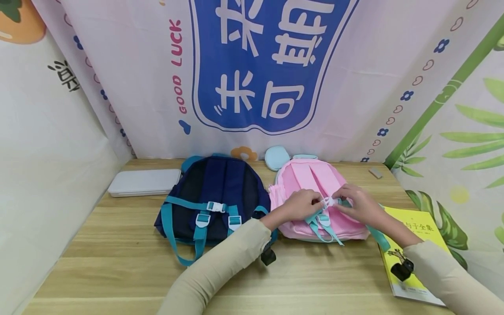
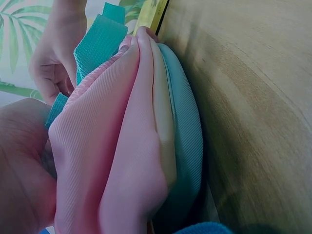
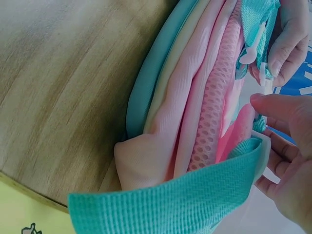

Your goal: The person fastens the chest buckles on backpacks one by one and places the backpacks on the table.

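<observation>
A pink backpack (image 1: 293, 181) with turquoise straps lies back panel up on the table. Over its panel, my left hand (image 1: 302, 204) and my right hand (image 1: 357, 204) pinch a white plastic buckle (image 1: 329, 201) from opposite sides. Whether its two halves are joined is hard to tell, since fingers cover much of it. Seen from the right wrist, the fingertips of both hands nearly meet at the white buckle piece (image 3: 263, 80), and a turquoise strap (image 3: 170, 200) runs past the right hand. The left wrist view shows the bag's pink side (image 2: 131, 146) beside the left palm.
To the left lies a navy backpack (image 1: 212, 183) with its white buckle (image 1: 216, 207) fastened. A pale flat case (image 1: 143, 182) is at the back left, a light blue round pouch (image 1: 277, 158) behind the bags. On the right are a yellow book (image 1: 413, 227) and a small grey block (image 1: 375, 173).
</observation>
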`<state>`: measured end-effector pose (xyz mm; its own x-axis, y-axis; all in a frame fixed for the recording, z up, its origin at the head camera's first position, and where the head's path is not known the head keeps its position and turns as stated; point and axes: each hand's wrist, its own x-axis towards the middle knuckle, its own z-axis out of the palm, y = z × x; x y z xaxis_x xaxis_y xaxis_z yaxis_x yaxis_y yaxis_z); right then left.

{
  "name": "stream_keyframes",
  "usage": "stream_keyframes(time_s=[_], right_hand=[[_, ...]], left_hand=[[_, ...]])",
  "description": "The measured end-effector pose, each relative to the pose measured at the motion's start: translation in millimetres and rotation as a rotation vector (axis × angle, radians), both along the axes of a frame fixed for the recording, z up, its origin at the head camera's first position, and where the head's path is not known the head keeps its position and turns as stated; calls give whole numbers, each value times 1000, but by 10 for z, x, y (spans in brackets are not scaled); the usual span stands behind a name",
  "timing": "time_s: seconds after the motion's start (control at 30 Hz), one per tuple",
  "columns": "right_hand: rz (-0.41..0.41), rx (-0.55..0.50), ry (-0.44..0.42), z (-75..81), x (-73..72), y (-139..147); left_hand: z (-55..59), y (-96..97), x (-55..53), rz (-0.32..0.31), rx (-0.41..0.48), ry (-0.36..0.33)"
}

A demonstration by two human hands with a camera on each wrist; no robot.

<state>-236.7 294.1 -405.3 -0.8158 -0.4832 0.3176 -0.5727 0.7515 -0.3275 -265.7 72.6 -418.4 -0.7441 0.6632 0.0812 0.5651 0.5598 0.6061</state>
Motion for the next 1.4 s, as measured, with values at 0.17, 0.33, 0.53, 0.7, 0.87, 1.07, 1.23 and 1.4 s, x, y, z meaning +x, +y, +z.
stream_keyframes(time_s=[0.17,0.33,0.53,0.7,0.87,1.07,1.23,1.4], right_hand=[[0,4,-16,-13,0,-6],[-3,7,-27,-26,5,0],[-1,15,-21,-39,11,-7],[4,23,-9,-50,19,-22],[13,30,36,-74,23,-32],[4,41,60,-80,24,-34],[-13,55,58,-58,36,-50],[-18,62,60,-45,43,-65]], left_hand=[[-2,4,3,0,-4,9],[-2,5,9,2,-17,16],[-34,15,-3,2,-27,18],[-43,13,-2,-2,-35,19],[-35,7,7,-2,-41,23],[-45,15,-6,0,-50,32],[-37,4,-14,-16,-52,38],[-30,-4,-24,-29,-42,28]])
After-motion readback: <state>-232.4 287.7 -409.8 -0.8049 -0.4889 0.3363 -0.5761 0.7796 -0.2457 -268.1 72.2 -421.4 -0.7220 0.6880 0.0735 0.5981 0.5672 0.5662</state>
